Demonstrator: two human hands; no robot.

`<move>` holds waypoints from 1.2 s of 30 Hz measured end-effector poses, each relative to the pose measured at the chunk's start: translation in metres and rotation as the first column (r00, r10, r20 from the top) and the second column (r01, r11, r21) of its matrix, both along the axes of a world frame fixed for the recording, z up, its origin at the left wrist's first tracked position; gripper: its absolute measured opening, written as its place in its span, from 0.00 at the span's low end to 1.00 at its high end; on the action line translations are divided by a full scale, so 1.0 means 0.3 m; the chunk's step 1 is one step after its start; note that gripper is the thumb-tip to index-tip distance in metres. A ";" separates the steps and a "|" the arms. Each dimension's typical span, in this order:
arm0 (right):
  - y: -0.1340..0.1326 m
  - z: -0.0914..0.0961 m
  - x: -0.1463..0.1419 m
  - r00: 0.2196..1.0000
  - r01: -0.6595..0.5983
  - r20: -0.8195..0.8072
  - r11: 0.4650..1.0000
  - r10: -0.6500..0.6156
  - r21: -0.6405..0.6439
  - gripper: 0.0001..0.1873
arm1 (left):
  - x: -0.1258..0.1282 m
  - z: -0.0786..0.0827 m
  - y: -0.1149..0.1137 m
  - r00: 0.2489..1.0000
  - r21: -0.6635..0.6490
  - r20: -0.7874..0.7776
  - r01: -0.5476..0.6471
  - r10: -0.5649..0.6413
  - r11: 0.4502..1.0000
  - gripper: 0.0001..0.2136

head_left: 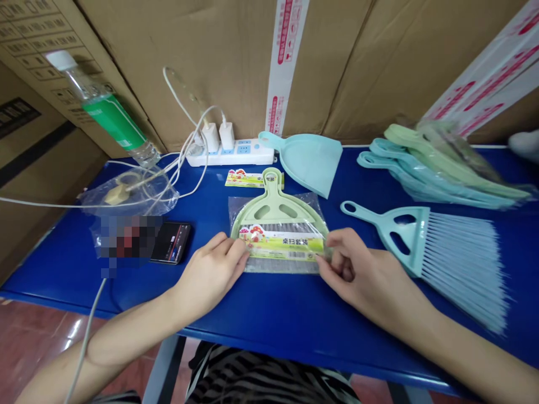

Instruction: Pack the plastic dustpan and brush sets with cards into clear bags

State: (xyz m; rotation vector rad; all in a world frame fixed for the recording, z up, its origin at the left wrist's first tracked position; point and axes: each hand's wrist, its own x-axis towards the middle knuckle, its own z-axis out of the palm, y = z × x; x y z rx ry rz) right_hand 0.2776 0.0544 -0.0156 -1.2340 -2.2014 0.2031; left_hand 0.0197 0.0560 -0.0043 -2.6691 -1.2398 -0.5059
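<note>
A light green dustpan and brush set [269, 209] lies on the blue table in front of me, handle pointing away, inside a clear plastic bag [316, 203]. Across the bristles, a printed label card [278, 242] with red mushrooms shows. My left hand [214, 269] has its fingers closed on the bag's left edge beside the card. On the opposite side, my right hand [361, 268] pinches the bag's right edge between thumb and fingers. To the right lies a loose light blue brush [421, 241]; a light blue dustpan [311, 160] rests behind the bag.
Bagged dustpan sets [442, 168] are piled at the back right. A power strip [236, 154] with chargers and white cables stands against cardboard boxes [219, 50]. A bottle [112, 118] leans at left, near a phone [172, 242]. Another label card [244, 178] lies behind the bag.
</note>
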 end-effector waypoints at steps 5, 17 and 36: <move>-0.002 -0.025 -0.005 0.997 0.025 0.065 0.994 -0.032 0.106 0.09 | 0.006 -0.001 0.008 0.999 0.050 -0.003 -0.043 0.044 0.998 0.09; 0.031 -0.018 0.017 0.976 0.032 0.204 0.972 -0.081 0.234 0.11 | -0.014 -0.012 0.014 0.994 0.159 -0.106 -0.018 0.036 0.987 0.08; 0.056 0.015 0.011 0.885 -0.351 0.401 0.905 0.236 0.242 0.19 | 0.003 0.000 0.017 0.941 0.206 -0.314 0.198 -0.127 0.958 0.21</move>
